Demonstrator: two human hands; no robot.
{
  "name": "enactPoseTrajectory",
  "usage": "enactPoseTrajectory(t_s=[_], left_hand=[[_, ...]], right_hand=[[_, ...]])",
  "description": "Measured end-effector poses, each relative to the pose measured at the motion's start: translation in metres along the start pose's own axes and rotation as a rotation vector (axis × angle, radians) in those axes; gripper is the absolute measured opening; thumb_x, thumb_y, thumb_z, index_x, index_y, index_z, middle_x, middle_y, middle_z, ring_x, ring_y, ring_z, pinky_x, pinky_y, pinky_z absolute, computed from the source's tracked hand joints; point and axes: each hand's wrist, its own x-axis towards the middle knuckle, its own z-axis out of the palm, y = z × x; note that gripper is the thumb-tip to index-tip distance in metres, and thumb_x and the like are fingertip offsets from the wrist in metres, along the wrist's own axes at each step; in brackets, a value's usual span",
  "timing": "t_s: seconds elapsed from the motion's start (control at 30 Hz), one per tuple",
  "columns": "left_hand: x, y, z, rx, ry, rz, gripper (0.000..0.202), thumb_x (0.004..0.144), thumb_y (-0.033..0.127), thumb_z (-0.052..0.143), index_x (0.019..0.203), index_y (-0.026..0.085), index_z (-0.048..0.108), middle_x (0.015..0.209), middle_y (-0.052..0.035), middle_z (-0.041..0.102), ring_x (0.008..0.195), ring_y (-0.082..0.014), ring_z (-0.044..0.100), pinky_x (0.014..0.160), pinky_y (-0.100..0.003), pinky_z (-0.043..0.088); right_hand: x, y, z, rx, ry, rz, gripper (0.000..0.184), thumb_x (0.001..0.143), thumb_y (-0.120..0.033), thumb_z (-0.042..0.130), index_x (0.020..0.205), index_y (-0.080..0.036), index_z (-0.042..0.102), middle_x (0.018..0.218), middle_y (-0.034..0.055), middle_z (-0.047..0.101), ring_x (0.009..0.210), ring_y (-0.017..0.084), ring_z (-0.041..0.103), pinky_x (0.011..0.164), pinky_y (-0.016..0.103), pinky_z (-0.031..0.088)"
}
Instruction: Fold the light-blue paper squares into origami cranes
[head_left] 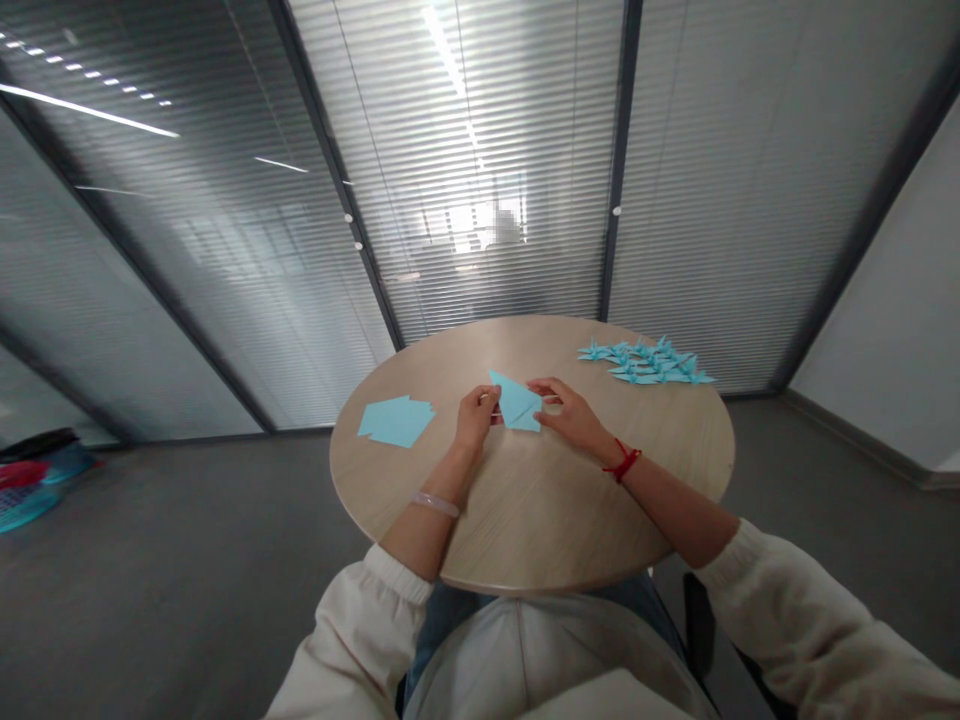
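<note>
A light blue folded paper [517, 404] is held just above the middle of the round wooden table [540, 510]. My left hand [475, 415] pinches its left edge with fingers closed. On the other side, my right hand [571, 412] grips the paper's right edge, fingers curled over it. The paper looks folded into a pointed, triangular form.
A small stack of flat blue paper sheets [396, 419] lies on the table's left part. Several finished blue paper cranes [645, 363] sit at the far right. Glass walls with blinds [480, 180] stand behind. Coloured items [34, 478] lie on the grey floor at left.
</note>
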Motion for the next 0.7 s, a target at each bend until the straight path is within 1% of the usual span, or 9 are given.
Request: enactPoseTrajectory(t_s=[0.13, 0.27, 0.47, 0.7], left_hand=[[0.0003, -0.0006, 0.002, -0.016, -0.039, -0.055, 0.043, 0.064, 0.054, 0.068, 0.076, 0.015, 0.059, 0.064, -0.0007, 0.059, 0.056, -0.0104, 0.055, 0.058, -0.026, 0.05], [-0.0001, -0.0004, 0.0023, -0.025, -0.05, -0.06, 0.043, 0.064, 0.054, 0.068, 0.077, 0.014, 0.059, 0.066, -0.0007, 0.059, 0.056, -0.0097, 0.055, 0.058, -0.024, 0.049], [-0.0015, 0.0009, 0.0027, -0.02, -0.059, -0.06, 0.044, 0.064, 0.056, 0.068, 0.076, 0.015, 0.059, 0.064, 0.0002, 0.059, 0.055, -0.0097, 0.055, 0.059, -0.025, 0.049], [-0.0017, 0.002, 0.0031, -0.037, -0.084, -0.056, 0.047, 0.061, 0.057, 0.071, 0.075, 0.014, 0.059, 0.064, -0.0009, 0.06, 0.055, -0.0098, 0.055, 0.058, -0.025, 0.049]], right_hand=[[-0.0006, -0.0039, -0.0011, -0.06, 0.024, -0.002, 0.038, 0.073, -0.018, 0.06, 0.111, -0.022, 0.058, 0.112, 0.006, 0.061, 0.103, 0.018, 0.058, 0.089, 0.036, 0.045], [-0.0002, -0.0048, -0.0018, -0.091, 0.021, 0.004, 0.033, 0.076, -0.022, 0.062, 0.109, -0.022, 0.06, 0.111, 0.0059, 0.062, 0.102, 0.019, 0.058, 0.09, 0.036, 0.045], [-0.0005, -0.0058, -0.0014, -0.064, 0.041, 0.038, 0.033, 0.079, -0.03, 0.063, 0.111, -0.023, 0.059, 0.113, 0.0063, 0.063, 0.099, 0.019, 0.059, 0.089, 0.036, 0.045], [-0.0007, -0.0101, -0.0021, -0.042, 0.066, 0.048, 0.03, 0.084, -0.038, 0.056, 0.109, -0.021, 0.06, 0.11, 0.0085, 0.065, 0.095, 0.019, 0.062, 0.085, 0.034, 0.047]])
